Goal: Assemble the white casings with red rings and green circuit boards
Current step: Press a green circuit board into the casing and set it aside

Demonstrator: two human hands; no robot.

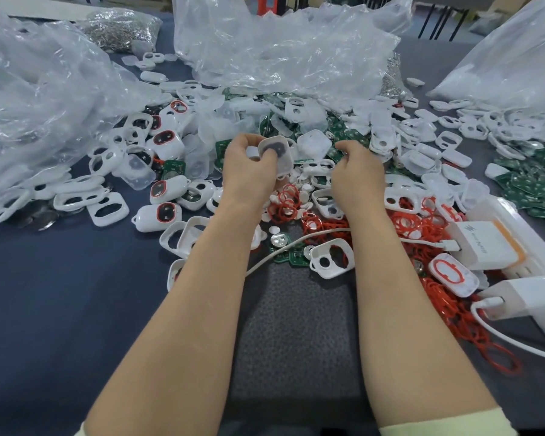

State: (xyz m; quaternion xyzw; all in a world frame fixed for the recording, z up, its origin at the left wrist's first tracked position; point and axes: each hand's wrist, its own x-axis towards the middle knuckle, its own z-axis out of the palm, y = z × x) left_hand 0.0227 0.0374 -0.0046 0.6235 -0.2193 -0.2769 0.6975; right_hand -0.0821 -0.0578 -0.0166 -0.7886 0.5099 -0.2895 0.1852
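Observation:
My left hand [249, 165] grips a translucent white casing part [277, 155] with a dark patch showing through it, held above the heap. My right hand [356, 174] reaches into the pile to the right of it, fingers curled down among the parts; what they hold is hidden. Loose red rings [324, 221] lie between and right of my forearms. Green circuit boards [535, 184] spread at the right and under the heap's middle. Finished white casings with red rings [161, 215] lie at the left.
Crumpled clear plastic bags [283, 48] stand at the back, left and right. A white power strip with chargers [513, 262] and a white cable [296, 243] sit at the right. The dark blue cloth table [60, 309] and a grey mat [296, 335] lie near me.

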